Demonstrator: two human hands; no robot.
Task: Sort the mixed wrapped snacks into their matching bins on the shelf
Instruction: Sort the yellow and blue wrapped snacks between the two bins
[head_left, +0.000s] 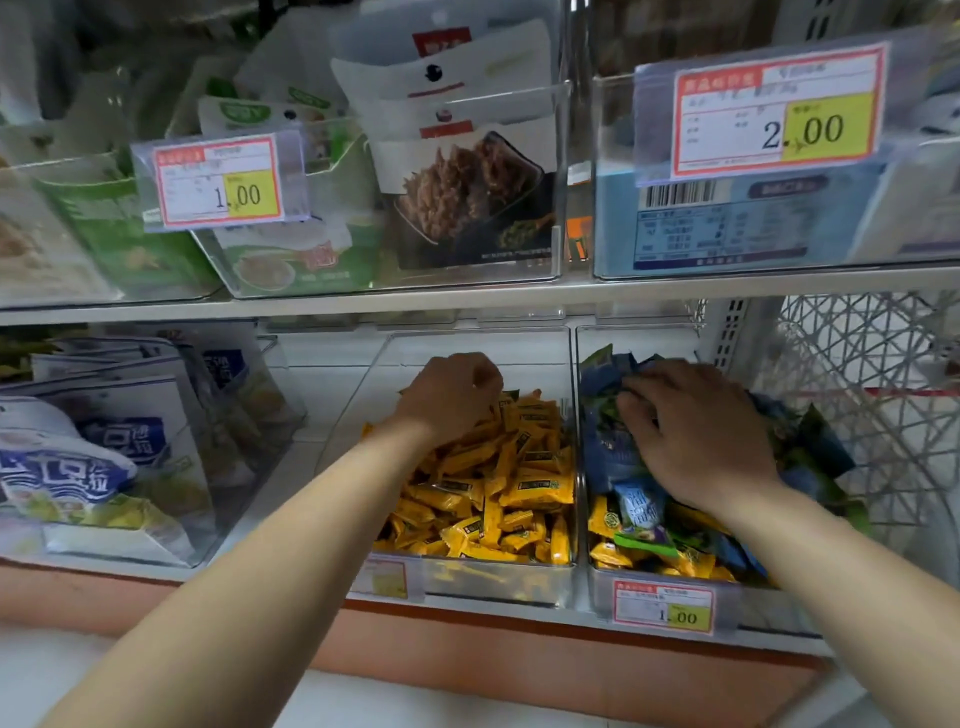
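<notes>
We are holding our left hand (447, 395) over the middle bin (493, 579), already all yellow snacks (519, 483), its curled fingers perhaps pinching one. We are resting our right hand (701, 431), fingers loosely spread, on blue packets (602, 382) in the right bin (769, 600), where yellow strays (605, 517) are waiting unsorted; its tag (662, 605) is reading 1.00.

Both bare forearms reach forward, well apart. The left hand (449, 397) hangs knuckles-up, fingers curled under. The right hand (696, 431) lies palm-down, fingers loosely bent and spread.
</notes>
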